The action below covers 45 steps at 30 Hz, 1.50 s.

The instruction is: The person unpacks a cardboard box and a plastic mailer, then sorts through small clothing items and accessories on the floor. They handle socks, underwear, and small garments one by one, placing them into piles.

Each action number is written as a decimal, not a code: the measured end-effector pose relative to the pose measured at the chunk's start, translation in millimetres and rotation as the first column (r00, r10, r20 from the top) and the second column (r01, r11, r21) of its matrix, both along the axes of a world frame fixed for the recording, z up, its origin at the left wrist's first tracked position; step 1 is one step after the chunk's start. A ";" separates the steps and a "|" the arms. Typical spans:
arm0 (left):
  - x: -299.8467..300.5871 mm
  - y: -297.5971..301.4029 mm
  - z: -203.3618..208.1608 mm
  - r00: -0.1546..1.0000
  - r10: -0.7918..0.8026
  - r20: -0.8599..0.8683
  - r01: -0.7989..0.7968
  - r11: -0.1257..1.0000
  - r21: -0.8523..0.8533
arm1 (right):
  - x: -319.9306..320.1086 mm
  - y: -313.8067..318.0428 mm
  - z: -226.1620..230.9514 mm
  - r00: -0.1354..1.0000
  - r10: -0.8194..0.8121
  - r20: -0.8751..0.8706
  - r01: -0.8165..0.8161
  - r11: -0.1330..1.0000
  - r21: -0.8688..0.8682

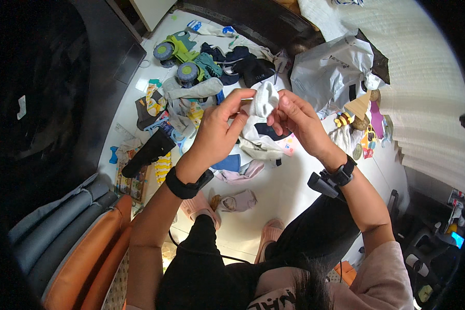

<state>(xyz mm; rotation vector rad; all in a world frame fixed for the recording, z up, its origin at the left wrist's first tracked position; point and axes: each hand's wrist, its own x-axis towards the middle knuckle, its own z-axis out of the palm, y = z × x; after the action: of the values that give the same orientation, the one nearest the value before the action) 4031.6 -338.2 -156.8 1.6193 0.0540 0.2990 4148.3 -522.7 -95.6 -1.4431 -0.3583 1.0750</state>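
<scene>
A whitish sock (pixel 265 101) is held up between my two hands, its end bunched near my fingertips. My left hand (pixel 223 124) pinches its left side with thumb and fingers. On the other side my right hand (pixel 300 120) grips its edge, thumb bent in against the cloth. Beneath the hands, pale cloth pieces (pixel 258 142) hang or lie; where the held sock ends among them I cannot tell. A pink-and-white garment (pixel 248 173), a blue folded cloth (pixel 227 163) and a small pale sock (pixel 238 200) lie on the floor closer to my feet.
Green toy truck (pixel 186 57), dark clothes (pixel 250 67) and several socks are heaped on the floor ahead. A silver plastic bag (pixel 333 70) stands at the right, near a bee toy (pixel 343 119). Left are a black case (pixel 149 151) and orange cushions (pixel 90 253).
</scene>
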 end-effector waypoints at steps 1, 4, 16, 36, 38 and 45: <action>-0.3 -2.4 2.3 0.999 -0.024 0.046 0.024 1.000 0.007 | -0.4 -0.7 0.5 1.000 -0.015 -0.006 0.015 1.000 -0.018; -1.1 -7.1 8.9 0.997 -0.028 0.076 0.028 1.000 0.000 | -3.1 -0.6 0.5 0.994 -0.022 0.110 0.029 0.998 -0.059; 3.2 -17.3 -21.0 0.974 0.127 -0.187 -0.167 0.961 -0.219 | 1.9 -3.1 -6.3 0.977 -0.175 -0.125 0.179 0.983 0.027; 1.0 -24.3 -4.1 0.967 0.077 -0.244 -0.134 0.964 -0.230 | -7.1 9.2 -31.0 0.843 0.048 0.536 0.079 0.974 -0.211; 6.6 -24.8 -19.6 0.947 0.198 -0.254 -0.235 0.964 -0.126 | -13.4 8.7 -25.1 0.876 0.034 0.481 0.058 0.983 -0.175; 13.7 -15.5 -54.3 0.927 0.296 -0.232 -0.295 0.955 0.042 | -7.0 7.1 -14.1 0.990 0.143 0.019 -0.143 0.990 -0.001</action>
<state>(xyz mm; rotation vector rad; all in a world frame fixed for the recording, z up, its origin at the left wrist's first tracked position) 4045.3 -353.8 -211.1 1.6462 0.4838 0.3366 4141.3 -515.6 -109.6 -1.4451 -0.4811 1.1767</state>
